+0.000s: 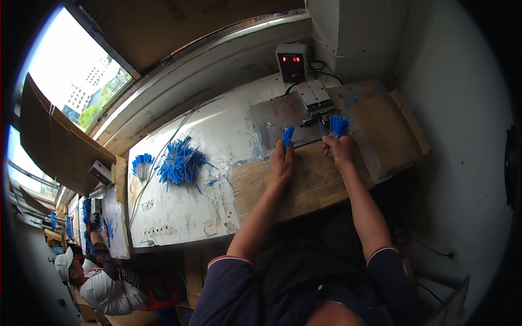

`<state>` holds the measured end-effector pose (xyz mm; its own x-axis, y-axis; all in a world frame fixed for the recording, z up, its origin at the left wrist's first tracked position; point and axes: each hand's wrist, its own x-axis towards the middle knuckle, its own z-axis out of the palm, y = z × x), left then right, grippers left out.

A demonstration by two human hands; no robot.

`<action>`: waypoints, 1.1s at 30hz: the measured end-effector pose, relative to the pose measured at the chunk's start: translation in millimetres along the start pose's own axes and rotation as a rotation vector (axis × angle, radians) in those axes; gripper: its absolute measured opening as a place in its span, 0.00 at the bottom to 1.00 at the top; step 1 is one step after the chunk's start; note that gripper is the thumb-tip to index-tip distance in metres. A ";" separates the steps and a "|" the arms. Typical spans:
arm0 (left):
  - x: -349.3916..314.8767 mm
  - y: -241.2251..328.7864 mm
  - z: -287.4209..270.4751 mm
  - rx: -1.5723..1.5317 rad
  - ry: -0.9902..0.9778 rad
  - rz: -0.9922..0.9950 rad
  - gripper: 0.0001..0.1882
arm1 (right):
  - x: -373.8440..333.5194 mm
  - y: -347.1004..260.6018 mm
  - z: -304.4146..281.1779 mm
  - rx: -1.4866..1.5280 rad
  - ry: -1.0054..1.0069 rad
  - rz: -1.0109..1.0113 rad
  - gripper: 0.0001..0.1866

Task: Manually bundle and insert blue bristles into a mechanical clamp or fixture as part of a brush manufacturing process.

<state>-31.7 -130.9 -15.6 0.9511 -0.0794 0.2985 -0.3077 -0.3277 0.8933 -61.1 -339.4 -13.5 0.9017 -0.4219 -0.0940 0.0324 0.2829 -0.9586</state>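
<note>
My left hand is closed around a small bunch of blue-tipped wires, their blue ends pointing up. Further right, my right hand grips a fuller bundle of blue-tipped wires, with pale lower ends showing below the fist. A single blue-tipped strand stands slightly apart, left of that bundle, close to the small grey bench machine. Both hands hover over or rest at the cardboard sheet; contact is unclear. On the white tabletop to the left lies a large loose heap of blue-tipped wires.
A smaller bunch of blue-tipped wires lies left of the heap, with a thin pale cable running between. Behind the machine stands a box with a red digital display. At lower left a co-worker sits at another bench.
</note>
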 end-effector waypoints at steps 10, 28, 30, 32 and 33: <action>-3.3 1.8 9.4 -0.355 -0.001 -0.080 0.08 | 8.4 -3.3 -8.6 -0.107 0.129 -0.031 0.09; 25.2 -4.6 21.4 -0.205 0.152 0.010 0.13 | 16.2 -5.6 14.1 -0.242 0.240 0.026 0.09; 25.3 -10.4 23.1 -0.119 0.168 0.040 0.11 | 15.5 -3.2 17.9 -0.113 0.231 -0.012 0.09; 28.3 -5.5 29.4 -0.037 0.181 0.072 0.09 | 17.9 -1.6 13.2 -0.121 0.238 -0.041 0.08; 31.4 3.8 36.2 0.055 0.233 0.251 0.07 | 19.2 -2.1 8.7 -0.129 0.249 -0.072 0.08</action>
<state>-2.0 -168.8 -14.9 0.8121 0.0511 0.5812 -0.5236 -0.3757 0.7646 -40.1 -340.5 -11.0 0.7653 -0.6395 -0.0725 0.0225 0.1393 -0.9900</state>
